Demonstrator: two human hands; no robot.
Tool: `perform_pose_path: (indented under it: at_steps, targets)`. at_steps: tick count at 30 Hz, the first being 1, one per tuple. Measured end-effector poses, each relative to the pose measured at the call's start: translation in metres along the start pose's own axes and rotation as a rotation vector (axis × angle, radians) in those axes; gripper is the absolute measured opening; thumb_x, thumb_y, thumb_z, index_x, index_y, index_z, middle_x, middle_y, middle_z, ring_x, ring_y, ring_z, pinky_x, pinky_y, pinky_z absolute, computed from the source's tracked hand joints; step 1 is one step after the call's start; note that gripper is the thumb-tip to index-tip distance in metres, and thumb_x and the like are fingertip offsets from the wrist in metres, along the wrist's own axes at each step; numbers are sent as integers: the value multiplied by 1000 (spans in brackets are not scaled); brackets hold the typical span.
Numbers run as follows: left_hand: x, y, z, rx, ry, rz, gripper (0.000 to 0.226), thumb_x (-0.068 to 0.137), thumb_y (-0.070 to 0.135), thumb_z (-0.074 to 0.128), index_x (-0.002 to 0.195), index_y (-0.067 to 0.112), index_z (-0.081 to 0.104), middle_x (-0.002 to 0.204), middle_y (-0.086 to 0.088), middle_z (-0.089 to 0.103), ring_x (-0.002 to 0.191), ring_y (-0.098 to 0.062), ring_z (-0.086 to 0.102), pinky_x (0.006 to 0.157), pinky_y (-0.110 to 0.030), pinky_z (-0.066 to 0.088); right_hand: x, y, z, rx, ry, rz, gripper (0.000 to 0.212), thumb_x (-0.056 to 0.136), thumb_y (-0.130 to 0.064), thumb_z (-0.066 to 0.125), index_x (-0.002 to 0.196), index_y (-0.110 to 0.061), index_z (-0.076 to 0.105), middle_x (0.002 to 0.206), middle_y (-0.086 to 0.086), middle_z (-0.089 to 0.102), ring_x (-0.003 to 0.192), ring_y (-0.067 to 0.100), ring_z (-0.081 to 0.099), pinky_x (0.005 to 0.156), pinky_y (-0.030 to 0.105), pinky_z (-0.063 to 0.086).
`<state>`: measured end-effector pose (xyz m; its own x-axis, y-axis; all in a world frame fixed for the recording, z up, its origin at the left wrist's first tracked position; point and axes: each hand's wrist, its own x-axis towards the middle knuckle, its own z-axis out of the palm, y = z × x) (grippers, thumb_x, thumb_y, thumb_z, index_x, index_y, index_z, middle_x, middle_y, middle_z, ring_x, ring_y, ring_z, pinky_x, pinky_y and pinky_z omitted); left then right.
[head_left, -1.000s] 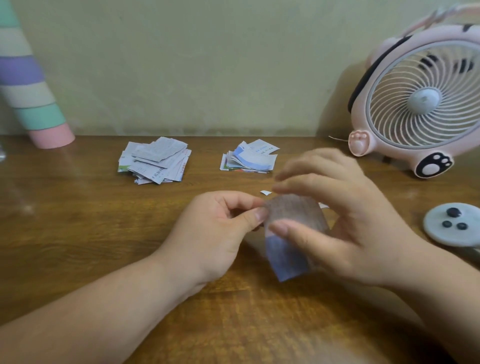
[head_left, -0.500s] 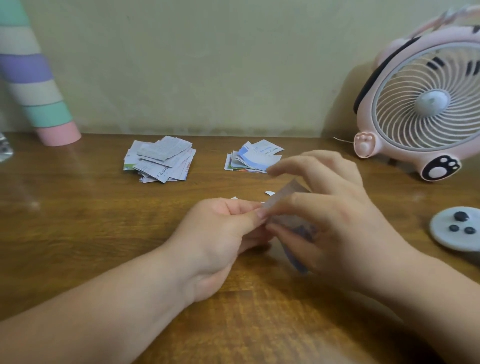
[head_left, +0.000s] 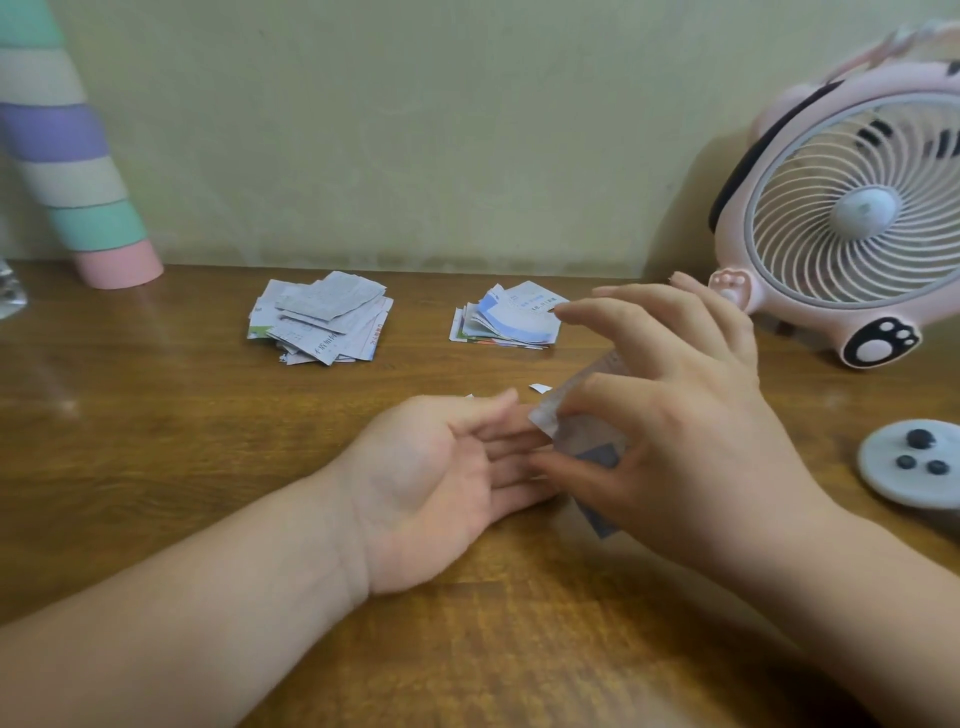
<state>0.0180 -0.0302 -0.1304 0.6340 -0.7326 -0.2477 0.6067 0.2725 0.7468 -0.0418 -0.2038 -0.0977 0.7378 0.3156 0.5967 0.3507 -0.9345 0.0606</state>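
Observation:
A small grey-and-blue paper slip (head_left: 582, 441) is held a little above the wooden table (head_left: 156, 441), pinched between the thumb and a finger of my right hand (head_left: 680, 441). The other fingers of that hand spread out above it. My left hand (head_left: 441, 478) lies palm up with straight fingers just left of the slip, its fingertips reaching under the slip's edge. Farther back lie two heaps of paper pieces: a mostly white printed heap (head_left: 322, 319) and a smaller bluish heap (head_left: 511, 322). The slip is blurred and partly hidden by my right hand.
A pink desk fan (head_left: 852, 218) stands at the back right. A grey round disc with dark dots (head_left: 914, 467) lies at the right edge. A pastel striped tube (head_left: 78, 171) leans at the back left. A tiny white scrap (head_left: 540, 387) lies behind my hands.
My left hand has let go of the slip and turned palm up with straight fingers. My right hand now holds the slip alone and has spread its other fingers.

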Motion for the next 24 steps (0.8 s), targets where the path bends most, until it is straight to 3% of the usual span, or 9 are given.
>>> perform_pose_path:
  at_steps: [4,7,17,24]
  targets:
    - [0,9,-10,-94,-184,-101,83,99,62,35,137,-10,54,146,-26,51,140,-36,47,123,-47,26,0,2,3,-37,13,28,17,78,-38,74,70,-23,76,132,3,64,129,30,52,118,55,23]
    - [0,10,-12,-143,-287,-124,100,92,76,38,143,-9,47,154,-24,42,146,-34,39,125,-48,20,0,1,6,-48,55,12,10,78,-27,73,70,-23,76,128,4,67,128,31,54,116,59,24]
    - [-3,12,-7,-153,-443,-124,113,85,87,36,150,-6,38,162,-16,30,153,-29,26,127,-50,8,-5,-1,4,-172,49,29,13,70,-13,66,60,-18,72,123,11,71,129,36,56,114,68,21]
    - [-2,15,-14,-122,-467,-142,113,86,87,35,153,-4,33,160,-17,34,152,-28,26,126,-54,8,-3,9,7,-122,-35,-34,13,76,-17,66,70,-22,77,130,9,68,134,35,52,112,70,23]
